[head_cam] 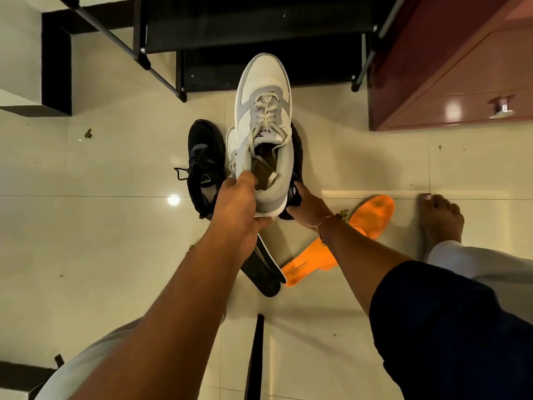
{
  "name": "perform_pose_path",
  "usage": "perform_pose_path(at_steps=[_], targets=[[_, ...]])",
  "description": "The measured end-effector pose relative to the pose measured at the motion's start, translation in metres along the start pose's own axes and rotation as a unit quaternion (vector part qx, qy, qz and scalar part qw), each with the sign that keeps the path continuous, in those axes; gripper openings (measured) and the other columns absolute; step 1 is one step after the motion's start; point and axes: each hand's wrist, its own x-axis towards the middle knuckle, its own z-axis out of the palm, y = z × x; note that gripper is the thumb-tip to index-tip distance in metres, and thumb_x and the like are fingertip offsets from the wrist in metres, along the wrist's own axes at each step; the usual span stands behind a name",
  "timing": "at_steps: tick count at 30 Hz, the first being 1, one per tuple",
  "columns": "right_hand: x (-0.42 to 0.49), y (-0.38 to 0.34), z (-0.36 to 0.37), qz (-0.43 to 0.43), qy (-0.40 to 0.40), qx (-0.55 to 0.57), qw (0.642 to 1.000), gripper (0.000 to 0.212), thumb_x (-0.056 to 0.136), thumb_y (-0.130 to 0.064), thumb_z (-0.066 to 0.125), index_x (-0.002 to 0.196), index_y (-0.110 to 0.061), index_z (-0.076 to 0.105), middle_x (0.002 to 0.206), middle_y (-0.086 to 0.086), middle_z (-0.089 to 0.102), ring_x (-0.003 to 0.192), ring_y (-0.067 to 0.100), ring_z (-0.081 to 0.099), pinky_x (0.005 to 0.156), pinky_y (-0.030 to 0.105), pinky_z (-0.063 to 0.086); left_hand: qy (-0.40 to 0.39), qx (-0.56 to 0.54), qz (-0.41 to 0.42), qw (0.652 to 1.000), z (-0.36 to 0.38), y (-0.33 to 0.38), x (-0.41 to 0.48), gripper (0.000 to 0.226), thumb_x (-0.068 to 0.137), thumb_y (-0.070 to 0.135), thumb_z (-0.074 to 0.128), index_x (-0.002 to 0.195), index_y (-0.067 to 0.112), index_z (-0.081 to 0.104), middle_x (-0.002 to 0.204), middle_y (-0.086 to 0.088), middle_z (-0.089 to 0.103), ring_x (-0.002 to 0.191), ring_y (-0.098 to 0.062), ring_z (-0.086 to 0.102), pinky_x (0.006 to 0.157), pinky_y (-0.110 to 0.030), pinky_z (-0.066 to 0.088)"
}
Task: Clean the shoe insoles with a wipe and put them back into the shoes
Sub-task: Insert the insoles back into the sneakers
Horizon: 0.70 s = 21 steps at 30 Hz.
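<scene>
My left hand (239,206) grips the heel of a white and grey sneaker (264,111), held up off the floor with its toe pointing away; a brownish insole shows inside its opening. My right hand (305,203) holds the heel of a black shoe (297,157) that is mostly hidden under the white one. Another black shoe (203,166) stands on the floor to the left. A second white shoe (231,145) peeks out behind the held one. An orange insole (372,217) lies on the tiles under my right forearm. Dark insoles (264,272) lie under my left wrist.
A black metal rack (259,30) stands ahead over the tiled floor. A reddish cabinet (450,73) with a knob is at the upper right. My bare foot (441,217) rests on the tiles at the right. Small bits of debris dot the floor at left.
</scene>
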Motion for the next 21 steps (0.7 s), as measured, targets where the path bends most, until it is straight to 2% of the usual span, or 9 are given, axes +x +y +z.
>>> perform_pose_path(at_steps=[2,3,5,6,8,11,15,18,21], targets=[[-0.007,-0.002,-0.008,0.009,-0.003,0.107,0.994,0.069,0.093,-0.051,0.054,0.154,-0.029,0.029,0.151,0.005,0.045,0.135,0.033,0.046,0.108,0.042,0.042,-0.008,0.015,0.000,1.000,0.007,-0.009,0.002,0.033,0.101,0.021,0.050,0.133,0.021,0.053,0.117,-0.007,0.063,0.105,-0.027,0.064,0.087,-0.051,0.058],[-0.012,-0.003,-0.013,0.020,0.008,0.200,0.980,0.064,0.093,-0.058,0.051,0.149,-0.029,0.040,0.143,0.003,0.052,0.128,0.031,0.051,0.100,0.042,0.048,-0.014,0.028,0.002,1.000,0.012,-0.014,0.003,0.034,0.101,0.022,0.050,0.134,0.022,0.052,0.122,-0.008,0.062,0.109,-0.029,0.063,0.092,-0.055,0.056],[-0.033,-0.009,-0.030,0.061,0.031,0.399,0.915,0.054,0.097,-0.061,0.043,0.135,-0.025,0.055,0.127,0.004,0.062,0.110,0.026,0.060,0.085,0.037,0.052,-0.027,0.053,0.004,0.998,0.024,-0.023,0.007,0.035,0.101,0.024,0.048,0.136,0.022,0.050,0.127,-0.009,0.060,0.113,-0.030,0.061,0.097,-0.058,0.052],[-0.043,-0.009,-0.040,0.062,0.043,0.454,0.888,0.056,0.097,-0.063,0.039,0.131,-0.024,0.058,0.124,0.005,0.065,0.106,0.025,0.063,0.085,0.037,0.052,-0.031,0.064,0.005,0.997,0.031,-0.028,0.010,0.034,0.101,0.024,0.047,0.135,0.022,0.050,0.124,-0.008,0.059,0.111,-0.029,0.060,0.097,-0.057,0.052],[-0.065,-0.002,-0.060,0.032,0.077,0.490,0.868,0.064,0.097,-0.069,0.031,0.128,-0.023,0.062,0.119,0.005,0.070,0.106,0.024,0.067,0.085,0.037,0.052,-0.044,0.082,0.006,0.996,0.046,-0.038,0.015,0.030,0.101,0.025,0.046,0.131,0.022,0.051,0.118,-0.006,0.059,0.108,-0.028,0.060,0.095,-0.054,0.053],[-0.088,0.008,-0.077,-0.016,0.122,0.459,0.880,0.058,0.098,-0.067,0.032,0.122,-0.027,0.064,0.114,0.002,0.071,0.106,0.021,0.067,0.081,0.037,0.053,-0.075,0.119,0.014,0.990,0.069,-0.060,0.023,0.025,0.103,0.025,0.043,0.127,0.023,0.050,0.112,-0.006,0.060,0.101,-0.026,0.060,0.091,-0.048,0.051],[-0.090,0.032,-0.079,-0.042,0.201,0.287,0.936,0.034,0.083,-0.055,0.060,0.104,-0.031,0.068,0.097,-0.002,0.073,0.095,0.023,0.069,0.086,0.049,0.057,-0.119,0.142,0.014,0.983,0.093,-0.094,0.029,0.019,0.104,0.024,0.044,0.122,0.022,0.052,0.103,-0.004,0.061,0.088,-0.020,0.059,0.072,-0.032,0.046],[-0.082,0.049,-0.084,-0.019,0.241,0.180,0.953,0.024,0.085,-0.028,0.060,0.105,-0.017,0.067,0.095,0.000,0.069,0.086,0.022,0.061,0.074,0.028,0.045,-0.156,0.140,0.000,0.978,0.099,-0.114,0.038,0.020,0.106,0.031,0.049,0.123,0.021,0.055,0.108,-0.001,0.065,0.092,-0.014,0.063,0.073,-0.029,0.051],[-0.066,0.060,-0.087,0.001,0.260,0.100,0.960,0.022,0.090,-0.019,0.058,0.109,-0.011,0.065,0.101,0.010,0.068,0.086,0.026,0.056,0.071,0.022,0.033,-0.156,0.168,0.018,0.973,0.099,-0.126,0.054,0.019,0.105,0.035,0.050,0.111,0.019,0.058,0.113,-0.004,0.063,0.100,-0.014,0.061,0.086,-0.034,0.053]])
